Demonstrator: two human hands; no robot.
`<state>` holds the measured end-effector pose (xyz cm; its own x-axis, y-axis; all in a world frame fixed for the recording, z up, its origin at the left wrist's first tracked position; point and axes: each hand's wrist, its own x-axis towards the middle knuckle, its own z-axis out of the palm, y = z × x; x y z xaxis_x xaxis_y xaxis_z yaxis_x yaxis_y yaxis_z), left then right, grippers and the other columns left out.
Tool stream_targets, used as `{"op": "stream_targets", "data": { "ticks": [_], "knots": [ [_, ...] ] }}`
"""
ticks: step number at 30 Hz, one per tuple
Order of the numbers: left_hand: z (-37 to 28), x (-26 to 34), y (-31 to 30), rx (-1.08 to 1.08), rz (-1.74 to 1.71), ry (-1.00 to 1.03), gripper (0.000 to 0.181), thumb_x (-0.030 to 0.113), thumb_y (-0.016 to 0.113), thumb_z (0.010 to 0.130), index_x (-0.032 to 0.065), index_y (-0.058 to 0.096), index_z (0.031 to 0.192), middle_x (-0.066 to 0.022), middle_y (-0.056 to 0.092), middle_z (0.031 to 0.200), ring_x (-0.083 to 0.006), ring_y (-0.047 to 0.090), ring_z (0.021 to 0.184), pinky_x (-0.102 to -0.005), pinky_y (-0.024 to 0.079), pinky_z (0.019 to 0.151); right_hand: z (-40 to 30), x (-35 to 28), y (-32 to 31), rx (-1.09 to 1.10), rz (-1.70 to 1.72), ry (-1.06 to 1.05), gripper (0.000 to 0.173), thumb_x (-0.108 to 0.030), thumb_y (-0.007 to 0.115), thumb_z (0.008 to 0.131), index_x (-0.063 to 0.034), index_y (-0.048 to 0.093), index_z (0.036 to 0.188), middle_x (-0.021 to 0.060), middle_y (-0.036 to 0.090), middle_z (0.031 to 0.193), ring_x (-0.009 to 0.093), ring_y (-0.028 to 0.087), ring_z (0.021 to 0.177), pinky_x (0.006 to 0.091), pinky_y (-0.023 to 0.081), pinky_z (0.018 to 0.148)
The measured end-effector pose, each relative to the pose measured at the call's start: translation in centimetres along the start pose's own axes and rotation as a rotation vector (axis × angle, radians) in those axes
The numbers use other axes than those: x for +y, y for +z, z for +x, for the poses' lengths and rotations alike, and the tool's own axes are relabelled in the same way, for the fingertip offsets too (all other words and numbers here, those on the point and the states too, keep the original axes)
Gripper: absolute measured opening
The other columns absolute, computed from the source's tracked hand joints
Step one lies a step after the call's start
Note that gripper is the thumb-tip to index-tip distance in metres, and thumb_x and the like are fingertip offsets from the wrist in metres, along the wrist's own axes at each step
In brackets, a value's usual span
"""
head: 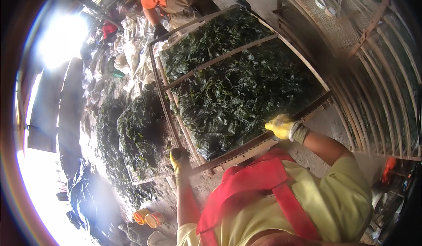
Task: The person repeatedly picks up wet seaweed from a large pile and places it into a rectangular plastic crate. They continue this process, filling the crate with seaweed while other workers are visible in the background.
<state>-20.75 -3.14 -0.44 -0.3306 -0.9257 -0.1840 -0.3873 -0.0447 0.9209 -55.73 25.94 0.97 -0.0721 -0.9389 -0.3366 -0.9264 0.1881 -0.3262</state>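
A rectangular frame [217, 61] with a crossbar lies over a wide layer of dark green leaves [230, 91]. My left hand [179, 162], in a yellow and dark work glove, grips the frame's near left corner. At the near side, my right hand [280, 126], in a yellow glove with a grey knit cuff, is closed on the rim. Across from me, a co-worker in an orange shirt and brown apron [186, 3] has both dark-gloved hands at the frame's far corners.
More green leaves [141, 127] are spread on the left, beside white plastic sacks [132, 58]. Curved-looking racks of slatted trays [379, 97] stand at right. Small orange and white buckets [154, 219] sit on the floor at lower left, near a dark plastic sheet [82, 196].
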Motion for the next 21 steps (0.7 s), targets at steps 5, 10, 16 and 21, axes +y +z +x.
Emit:
{"op": "stream_targets", "data": {
  "ticks": [5, 10, 16, 21],
  "knots": [
    [1.4, -2.3, -0.3, -0.009, -0.041, 0.166, 0.032, 0.024, 0.067, 0.083, 0.0067, 0.051, 0.106, -0.0051, 0.059, 0.089, -0.0159, 0.055, 0.078, -0.0321, 0.046, 0.069, 0.6, 0.6, 2.6, 0.172, -0.008, 0.011, 0.021, -0.021, 0.053, 0.084, -0.0102, 0.063, 0.098, 0.0137, 0.068, 0.086, 0.030, 0.066, 0.083, 0.0420, 0.049, 0.071],
    [0.4, 0.5, 0.3, 0.208, 0.666, 0.486, 0.043, 0.018, 0.056, 0.089, 0.0049, 0.046, 0.128, -0.0205, 0.049, 0.124, -0.0310, 0.049, 0.113, -0.0423, 0.041, 0.098, 0.3, -1.3, 0.6, 0.124, -0.150, 0.086, 0.019, -0.021, 0.049, 0.085, -0.0122, 0.064, 0.095, 0.0132, 0.067, 0.079, 0.031, 0.065, 0.076, 0.0415, 0.048, 0.066],
    [-5.1, 8.8, 1.2, -0.361, 0.723, 0.818, 0.051, 0.014, 0.057, 0.086, -0.0025, 0.043, 0.131, -0.0251, 0.048, 0.128, -0.0393, 0.047, 0.118, -0.0447, 0.040, 0.100, 0.9, -6.9, -3.4, 0.158, -0.214, 0.032, 0.018, -0.019, 0.049, 0.085, -0.0123, 0.063, 0.093, 0.0120, 0.068, 0.086, 0.029, 0.065, 0.083, 0.0403, 0.048, 0.070],
    [-5.2, 10.7, -0.4, -0.967, 0.888, 0.577, 0.059, 0.007, 0.064, 0.075, -0.0017, 0.045, 0.131, -0.0172, 0.061, 0.103, -0.0316, 0.063, 0.089, -0.0400, 0.050, 0.076, 4.1, -13.4, -4.0, 0.151, -0.214, -0.097, 0.016, -0.015, 0.051, 0.084, -0.0123, 0.065, 0.090, 0.0116, 0.068, 0.085, 0.028, 0.065, 0.082, 0.0401, 0.048, 0.074]
  ]
}}
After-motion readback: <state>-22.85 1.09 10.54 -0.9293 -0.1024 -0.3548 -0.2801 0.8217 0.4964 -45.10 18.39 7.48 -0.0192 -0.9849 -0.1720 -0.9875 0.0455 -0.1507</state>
